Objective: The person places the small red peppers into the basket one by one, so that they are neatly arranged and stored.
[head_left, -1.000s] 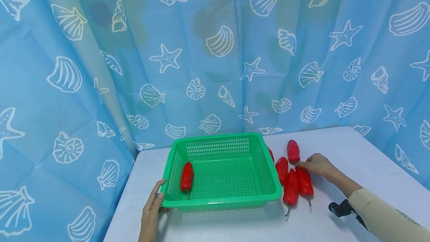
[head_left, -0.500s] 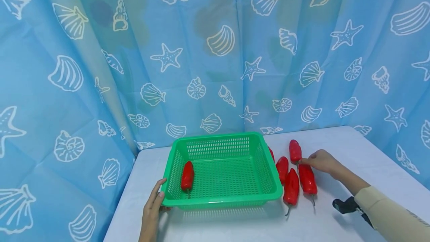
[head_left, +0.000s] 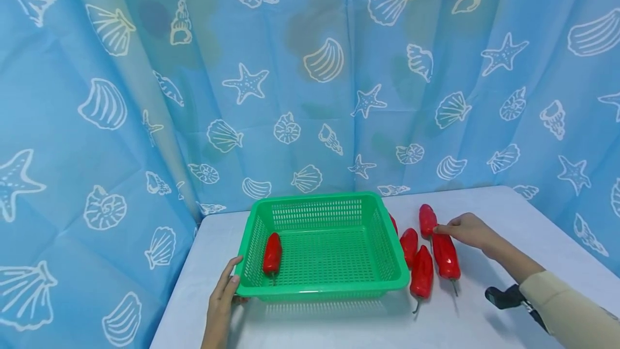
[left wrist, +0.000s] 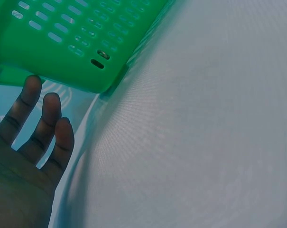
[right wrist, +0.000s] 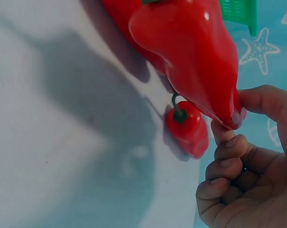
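My right hand [head_left: 469, 229] pinches the tip of a red pepper [head_left: 445, 256] between thumb and index finger, its green stem pointing toward me. In the right wrist view that pepper [right wrist: 200, 57] is large and glossy, and the other fingers are curled below it. Beyond it lies another pepper [right wrist: 187, 124] with its stem showing. My left hand [head_left: 224, 292] is at the near left corner of a green plastic basket [head_left: 334, 288]. In the left wrist view its fingers [left wrist: 50, 111] are extended, one fingertip right at the rim. One pepper [head_left: 272, 255] lies inside the basket.
Right of the basket, several peppers lie on the white tabletop [head_left: 339, 327]: one in front [head_left: 422, 273], one beside it [head_left: 409, 244], one farther back [head_left: 428, 221], and one partly hidden behind the basket wall [head_left: 393, 223]. A blue shell-print curtain [head_left: 310, 96] stands behind.
My right hand has shifted slightly right with the pinched pepper, moving it away from the pepper in front. The left hand and basket stay put.
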